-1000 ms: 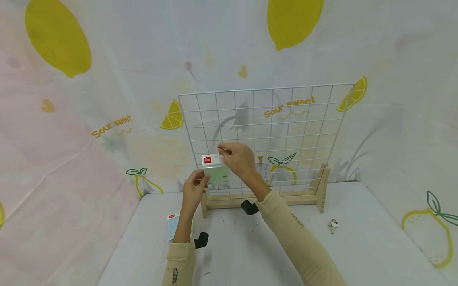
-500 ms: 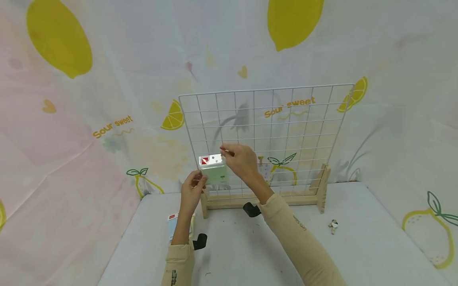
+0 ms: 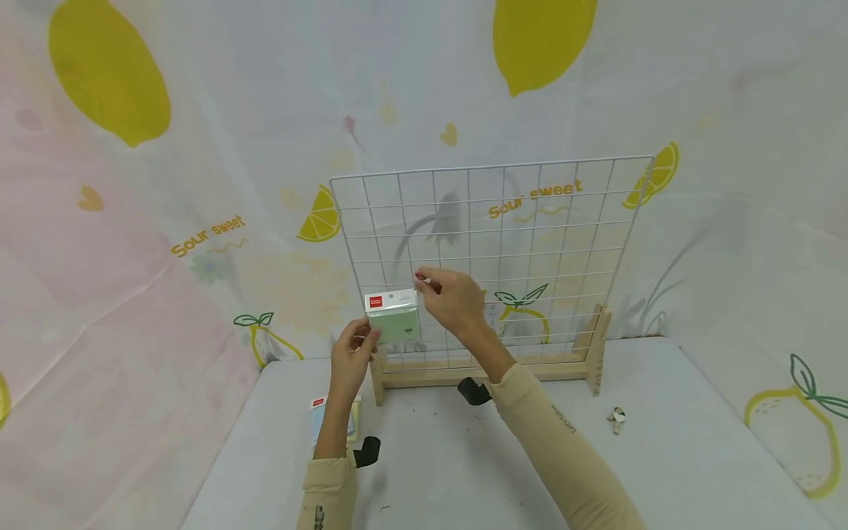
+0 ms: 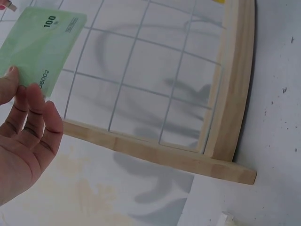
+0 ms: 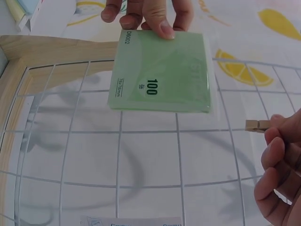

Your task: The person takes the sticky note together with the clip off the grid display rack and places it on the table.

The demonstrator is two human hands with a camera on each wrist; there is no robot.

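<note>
My left hand (image 3: 352, 361) pinches the left edge of a green sticky-note pack (image 3: 395, 325) in a clear sleeve with a white and red header. The pack stands upright in front of the lower left of a white wire grid (image 3: 502, 168). Between the thumb and index finger of my right hand (image 3: 457, 303) is a small wooden clothespin (image 5: 257, 125). That hand is at the header's upper right corner in the head view; the right wrist view shows a gap between clothespin and pack.
A wooden stand (image 3: 430, 377) holds the grid up on the white table. A blue sticky-note pack (image 3: 320, 421) lies left, overlapping a yellowish one. Several small clothespins (image 3: 617, 418) lie on the right. A printed sheet (image 5: 136, 221) hangs at the grid, partly behind my right hand.
My left hand has carried the green pack slightly left and down. The right hand has shifted a little to the right, still with the clothespin. The pack's header tilted and straightened again.
</note>
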